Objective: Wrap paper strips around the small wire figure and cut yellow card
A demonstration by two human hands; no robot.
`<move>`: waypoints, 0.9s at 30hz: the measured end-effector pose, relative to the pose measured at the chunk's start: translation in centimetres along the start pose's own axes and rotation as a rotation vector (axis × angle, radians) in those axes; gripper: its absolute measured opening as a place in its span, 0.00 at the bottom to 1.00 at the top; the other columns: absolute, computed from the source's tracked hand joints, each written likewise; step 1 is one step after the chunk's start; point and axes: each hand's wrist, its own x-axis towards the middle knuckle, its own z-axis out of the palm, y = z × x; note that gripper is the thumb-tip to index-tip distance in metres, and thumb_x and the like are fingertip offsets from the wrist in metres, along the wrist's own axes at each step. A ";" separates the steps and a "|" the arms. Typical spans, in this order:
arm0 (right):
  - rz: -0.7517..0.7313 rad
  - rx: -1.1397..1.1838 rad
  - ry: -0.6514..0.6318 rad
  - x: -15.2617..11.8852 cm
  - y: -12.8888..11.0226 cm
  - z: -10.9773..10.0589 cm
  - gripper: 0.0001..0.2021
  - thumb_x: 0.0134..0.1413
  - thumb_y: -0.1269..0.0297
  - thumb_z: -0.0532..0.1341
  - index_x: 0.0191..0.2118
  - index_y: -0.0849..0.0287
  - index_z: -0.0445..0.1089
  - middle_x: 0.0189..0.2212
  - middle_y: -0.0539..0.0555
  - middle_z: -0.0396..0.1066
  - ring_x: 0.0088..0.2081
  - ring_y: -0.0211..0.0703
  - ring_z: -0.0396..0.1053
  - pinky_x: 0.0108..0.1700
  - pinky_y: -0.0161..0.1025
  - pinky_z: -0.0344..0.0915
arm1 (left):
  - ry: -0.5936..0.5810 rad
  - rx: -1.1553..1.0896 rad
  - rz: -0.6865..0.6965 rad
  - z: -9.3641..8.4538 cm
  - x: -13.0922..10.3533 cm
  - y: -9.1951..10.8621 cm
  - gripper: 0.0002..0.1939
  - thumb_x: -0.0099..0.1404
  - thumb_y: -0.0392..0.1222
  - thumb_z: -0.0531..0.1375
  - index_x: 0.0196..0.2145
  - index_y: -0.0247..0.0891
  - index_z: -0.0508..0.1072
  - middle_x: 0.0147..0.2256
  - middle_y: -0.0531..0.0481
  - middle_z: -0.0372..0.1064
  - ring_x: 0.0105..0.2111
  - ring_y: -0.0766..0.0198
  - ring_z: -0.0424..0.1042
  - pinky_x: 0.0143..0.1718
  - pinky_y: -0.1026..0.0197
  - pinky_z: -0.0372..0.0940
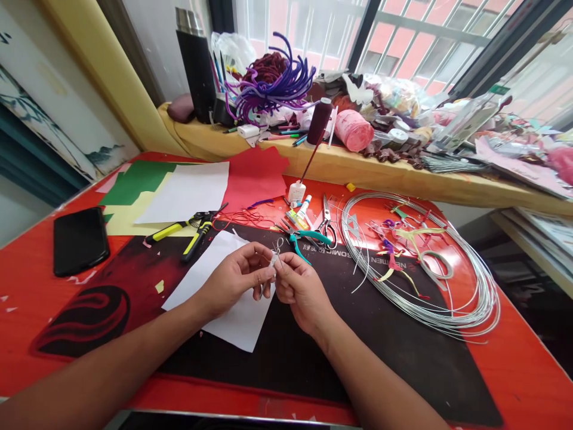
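Observation:
Both hands meet over a white paper sheet [239,325] on the dark desk mat [313,352]. Between their fingertips is a small twisted wire piece [279,245], with a loop standing up at its top and a pale wrapped part at its middle. My left hand [239,278] pinches it from the left with thumb and forefinger. From the right, my right hand [302,289] grips the same piece, its other fingers curled in. The fingers hide much of the wire's lower part. Teal-handled pliers [298,242] lie just beyond the hands.
Yellow-black pliers [197,233], a phone [81,240] and coloured paper [255,179] lie to the left. Scissors [326,221] and a glue bottle [296,193] sit behind. A big wire coil [481,298] surrounds small wrapped figures [391,254] at right. Craft supplies crowd the sill [277,146].

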 end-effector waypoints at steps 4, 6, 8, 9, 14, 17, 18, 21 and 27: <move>-0.004 -0.016 0.003 0.0 0.0 0.0 0.23 0.47 0.49 0.80 0.36 0.57 0.70 0.20 0.41 0.62 0.18 0.27 0.46 0.21 0.30 0.38 | 0.000 0.004 -0.003 0.2 0.1 0.3 0.20 0.65 0.51 0.73 0.44 0.38 0.71 0.28 0.53 0.75 0.22 0.65 0.75 0.21 0.66 0.65; -0.007 -0.024 0.003 0.0 0.0 0.0 0.23 0.47 0.49 0.79 0.36 0.57 0.70 0.21 0.43 0.65 0.18 0.27 0.46 0.21 0.30 0.39 | -0.001 0.008 -0.007 0.3 0.2 0.4 0.20 0.65 0.51 0.73 0.44 0.37 0.71 0.28 0.53 0.76 0.22 0.65 0.75 0.21 0.66 0.66; -0.013 -0.035 0.006 0.0 0.0 0.0 0.23 0.48 0.49 0.79 0.36 0.57 0.70 0.22 0.43 0.67 0.18 0.27 0.47 0.21 0.30 0.39 | -0.004 0.017 -0.006 0.3 0.2 0.5 0.20 0.65 0.51 0.73 0.44 0.37 0.71 0.29 0.52 0.76 0.22 0.65 0.75 0.22 0.66 0.66; -0.017 -0.040 0.010 0.0 0.0 0.0 0.23 0.48 0.49 0.79 0.36 0.57 0.71 0.22 0.44 0.68 0.18 0.27 0.47 0.21 0.30 0.39 | -0.005 0.022 -0.004 0.3 0.2 0.5 0.20 0.65 0.51 0.73 0.43 0.37 0.71 0.29 0.52 0.77 0.22 0.65 0.75 0.22 0.66 0.66; -0.029 -0.057 0.018 -0.1 0.0 0.2 0.22 0.49 0.50 0.79 0.36 0.57 0.70 0.23 0.44 0.68 0.18 0.27 0.48 0.21 0.30 0.40 | -0.008 0.040 -0.014 0.2 0.2 0.6 0.21 0.65 0.53 0.73 0.43 0.36 0.73 0.28 0.51 0.77 0.22 0.64 0.75 0.22 0.65 0.66; -0.033 -0.060 0.008 -0.2 0.0 0.3 0.23 0.49 0.49 0.79 0.35 0.57 0.68 0.23 0.43 0.67 0.18 0.27 0.47 0.21 0.30 0.40 | -0.004 0.041 -0.021 0.1 0.1 0.6 0.20 0.64 0.53 0.73 0.43 0.36 0.74 0.28 0.50 0.78 0.23 0.63 0.76 0.23 0.65 0.66; -0.035 -0.060 0.004 -0.2 0.0 0.3 0.23 0.49 0.49 0.79 0.35 0.57 0.68 0.23 0.43 0.67 0.18 0.27 0.47 0.20 0.31 0.39 | -0.007 0.040 -0.024 0.1 0.1 0.6 0.20 0.65 0.52 0.73 0.43 0.36 0.74 0.28 0.50 0.78 0.23 0.63 0.76 0.23 0.65 0.66; -0.041 -0.060 -0.005 -0.2 0.0 0.4 0.23 0.50 0.49 0.78 0.34 0.57 0.67 0.23 0.43 0.66 0.18 0.27 0.47 0.21 0.31 0.39 | -0.021 0.024 -0.036 0.0 0.1 0.6 0.19 0.65 0.51 0.73 0.44 0.35 0.75 0.29 0.48 0.79 0.24 0.63 0.77 0.23 0.65 0.65; -0.038 -0.051 -0.014 -0.2 0.1 0.3 0.23 0.51 0.50 0.78 0.35 0.57 0.67 0.22 0.41 0.63 0.18 0.27 0.48 0.21 0.31 0.39 | -0.040 0.001 -0.048 -0.1 0.2 0.5 0.19 0.66 0.51 0.73 0.44 0.35 0.75 0.29 0.48 0.79 0.24 0.64 0.77 0.24 0.66 0.65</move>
